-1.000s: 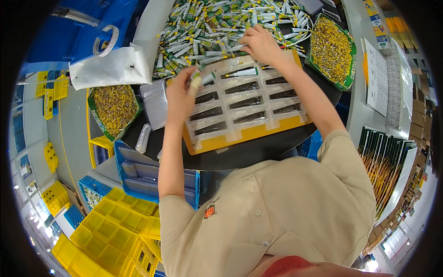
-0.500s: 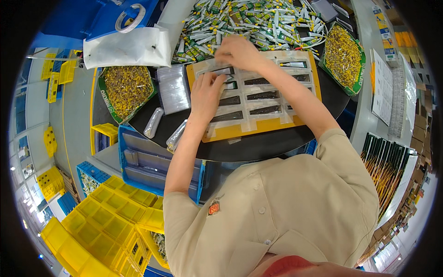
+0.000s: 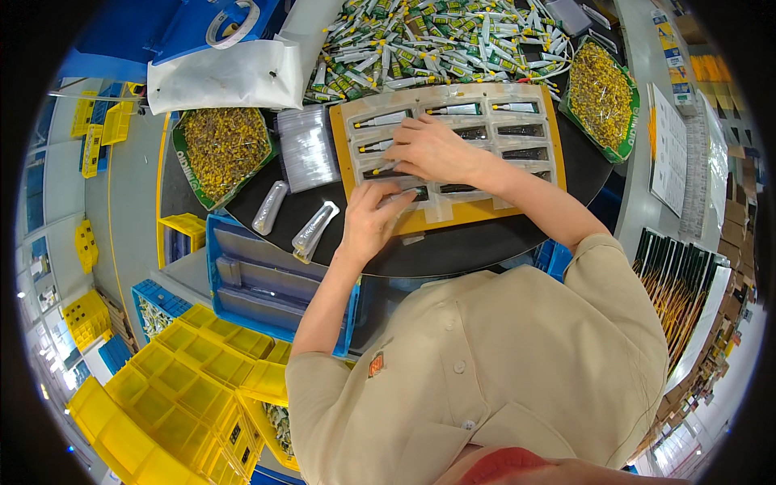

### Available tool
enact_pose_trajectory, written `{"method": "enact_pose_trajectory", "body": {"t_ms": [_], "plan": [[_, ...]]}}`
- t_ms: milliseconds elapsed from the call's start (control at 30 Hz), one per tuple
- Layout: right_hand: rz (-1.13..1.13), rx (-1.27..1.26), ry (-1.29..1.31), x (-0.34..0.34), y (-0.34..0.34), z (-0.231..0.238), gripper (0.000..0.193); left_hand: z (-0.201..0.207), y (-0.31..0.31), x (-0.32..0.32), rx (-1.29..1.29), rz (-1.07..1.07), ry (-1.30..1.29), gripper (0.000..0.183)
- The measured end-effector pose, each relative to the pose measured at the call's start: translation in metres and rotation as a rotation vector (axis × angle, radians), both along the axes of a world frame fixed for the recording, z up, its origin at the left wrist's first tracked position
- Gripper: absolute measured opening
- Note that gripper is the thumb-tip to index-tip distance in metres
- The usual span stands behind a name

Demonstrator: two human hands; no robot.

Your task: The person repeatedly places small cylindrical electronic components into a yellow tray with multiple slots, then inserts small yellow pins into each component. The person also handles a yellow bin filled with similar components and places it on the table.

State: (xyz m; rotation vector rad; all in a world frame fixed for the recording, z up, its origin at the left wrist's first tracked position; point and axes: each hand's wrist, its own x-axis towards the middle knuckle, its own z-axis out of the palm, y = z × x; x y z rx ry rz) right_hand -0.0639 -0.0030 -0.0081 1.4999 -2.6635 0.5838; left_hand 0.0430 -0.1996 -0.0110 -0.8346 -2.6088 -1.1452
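A yellow-edged tray (image 3: pixel 388 229) with rows of dark, film-lined compartments lies on the black round table. Small white-and-green tubes with yellow caps rest in its top row, one being a left tube (image 3: pixel 384 120); another tube (image 3: pixel 373 148) sits below it. Over the third row at the left, my right hand (image 3: pixel 436 149) has its fingers curled down on a small tube, whose yellow cap shows beside the fingertips. My left hand (image 3: pixel 372 217) is closed at the bottom-left compartment, thumb and fingers together; what they grip is hidden.
Behind the tray spreads a heap of loose tubes (image 3: pixel 453 44). Boxes of small yellow caps stand left (image 3: pixel 222 153) and right (image 3: pixel 600 93). A stack of clear plastic pieces (image 3: pixel 307 149) and two clear packs (image 3: pixel 269 208) lie at left. Yellow bins (image 3: pixel 178 380) stand below.
Both hands have moved toward me, from the tray's upper rows to its lower-left compartments. Tubes now show in the left compartments of the top two rows. The tray appears slightly shifted.
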Motion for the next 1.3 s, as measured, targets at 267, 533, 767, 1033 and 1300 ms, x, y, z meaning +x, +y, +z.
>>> {"method": "enact_pose_trajectory", "body": {"t_ms": [267,533,767,1033,1300], "plan": [[-0.520,0.031,-0.022,-0.118,0.016,-0.022,0.018,0.005,0.000,0.000,-0.108,-0.111,-0.033,0.037],[-0.451,-0.440,-0.195,-0.075,0.077,0.004,0.021,0.007,0.024,-0.026,-0.113,0.131,-0.014,0.024],[-0.164,-0.283,-0.055,-0.001,0.137,0.010,0.024,-0.007,0.015,-0.052,-0.292,0.153,0.026,0.016],[-0.189,-0.155,0.202,-0.094,0.097,-0.008,0.023,-0.009,0.051,-0.143,-0.165,0.206,0.128,0.025],[-0.128,-0.240,0.150,-0.097,0.099,0.001,0.021,0.007,0.051,-0.222,-0.317,-0.012,-0.227,0.030]]}}
